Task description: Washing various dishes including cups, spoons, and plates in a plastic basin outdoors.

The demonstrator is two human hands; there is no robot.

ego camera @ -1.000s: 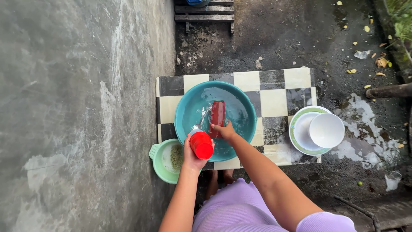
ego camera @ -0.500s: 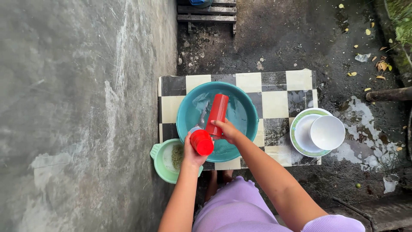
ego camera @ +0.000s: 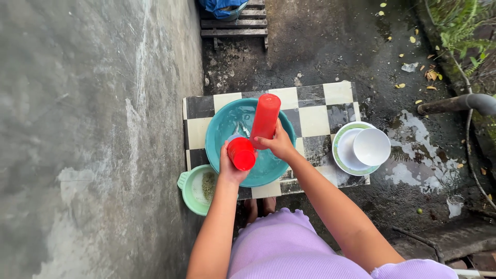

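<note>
My left hand [ego camera: 228, 168] grips a red cup [ego camera: 242, 153] with its bottom turned toward me, held over the near edge of a teal basin [ego camera: 219, 129] with water in it. My right hand [ego camera: 280, 145] holds a second, taller red cup [ego camera: 265, 119] lifted above the basin, tilted away from me. The basin stands on a black-and-cream checkered surface [ego camera: 323, 120].
A small green bowl [ego camera: 190, 196] with a scrubber in it sits at the near left corner. A white bowl [ego camera: 371, 146] rests on a green-rimmed plate [ego camera: 339, 157] to the right. A concrete wall [ego camera: 93, 129] runs along the left; wet ground, a grey pipe [ego camera: 457, 104] and a wooden pallet [ego camera: 235, 26] lie beyond.
My right hand has lifted the tall red cup out of the basin's water and raised it above the basin. My left hand with the other cup has stayed near the basin's near edge.
</note>
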